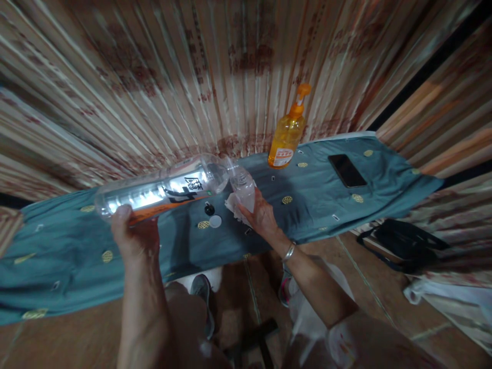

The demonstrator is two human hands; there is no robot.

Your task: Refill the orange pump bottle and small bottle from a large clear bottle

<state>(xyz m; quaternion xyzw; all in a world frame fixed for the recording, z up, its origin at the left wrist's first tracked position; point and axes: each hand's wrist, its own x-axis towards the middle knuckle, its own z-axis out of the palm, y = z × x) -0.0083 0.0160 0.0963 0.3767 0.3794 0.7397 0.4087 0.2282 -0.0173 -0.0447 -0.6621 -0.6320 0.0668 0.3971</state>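
My left hand (134,236) is closed around the base end of a large clear plastic bottle (161,195) with a silver and orange label. This bottle lies tilted nearly sideways, its neck toward the right. At its neck is a small clear plastic bottle (243,185), gripped by my right hand (261,212) together with a crumpled white tissue (235,206). The two necks meet or overlap; whether they touch, I cannot tell. Below them on the cloth are a black cap (209,209) and a round white lid (215,221).
A teal cloth (307,189) with yellow prints covers the table. An orange pump bottle (285,138) stands at the back, and a black phone (347,170) lies to the right. Pleated curtains (172,77) hang behind. A dark bag (407,243) sits on the floor at right.
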